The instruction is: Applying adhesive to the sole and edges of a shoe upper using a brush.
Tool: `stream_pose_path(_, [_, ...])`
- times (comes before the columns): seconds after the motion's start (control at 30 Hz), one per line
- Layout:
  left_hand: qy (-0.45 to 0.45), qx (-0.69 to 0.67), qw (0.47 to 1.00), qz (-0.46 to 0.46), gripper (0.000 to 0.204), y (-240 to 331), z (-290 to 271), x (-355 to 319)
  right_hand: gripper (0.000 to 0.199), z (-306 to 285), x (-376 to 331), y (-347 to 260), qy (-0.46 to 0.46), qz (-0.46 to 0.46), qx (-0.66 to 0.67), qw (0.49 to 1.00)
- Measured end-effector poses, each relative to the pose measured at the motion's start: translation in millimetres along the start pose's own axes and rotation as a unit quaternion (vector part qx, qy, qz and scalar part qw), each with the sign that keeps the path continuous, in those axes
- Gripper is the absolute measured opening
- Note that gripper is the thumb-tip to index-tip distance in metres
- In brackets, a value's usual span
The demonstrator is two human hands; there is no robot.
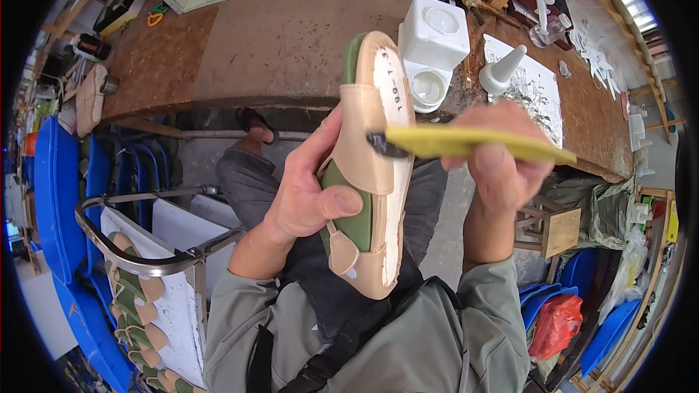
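Note:
My left hand (302, 193) grips a beige and green shoe (362, 131) from its left side, thumb across the green part. The shoe stands on end over my lap, its pale underside turned to the right. Dark marks show on that underside near the toe. In my right hand (510, 156) is a flat yellow-handled brush (466, 143), slightly blurred. Its dark bristles touch or hover right beside the edge of the shoe's underside; which, I cannot tell.
Ahead is a brown workbench (291, 44). It bears a white plastic container (435, 36) with a round opening and a white cone-tipped bottle (502, 71) on a stained white sheet (539, 98). A metal-framed rack (156, 268) with similar shoes (138, 313) stands left. A wooden stool (557, 229) is at right.

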State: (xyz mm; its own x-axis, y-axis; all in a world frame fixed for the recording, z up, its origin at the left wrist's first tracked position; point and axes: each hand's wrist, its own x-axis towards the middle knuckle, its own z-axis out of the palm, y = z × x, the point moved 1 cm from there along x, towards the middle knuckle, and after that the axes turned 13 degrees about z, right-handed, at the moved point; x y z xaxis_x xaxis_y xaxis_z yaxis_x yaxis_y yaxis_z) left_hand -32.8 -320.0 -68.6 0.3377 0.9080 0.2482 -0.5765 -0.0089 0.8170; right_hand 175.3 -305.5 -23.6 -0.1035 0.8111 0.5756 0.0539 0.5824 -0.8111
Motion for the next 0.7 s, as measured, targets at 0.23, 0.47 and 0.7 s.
stream_pose_path(0.23, [0.006,0.005,1.000,0.007,0.103,-4.8,-4.0,4.7,0.012,1.7,1.5,32.2,0.081,0.113,0.112,0.984])
stream_pose_path(0.47, [0.140,-0.064,0.987,-0.043,0.081,-41.0,-37.6,4.2,0.010,-39.4,-43.9,69.6,0.171,0.268,0.089,0.944])
stream_pose_path(0.7, [0.143,-0.225,0.959,-0.101,0.068,-75.7,-60.8,21.2,0.013,-53.1,-52.2,131.8,0.165,0.337,-0.092,0.922])
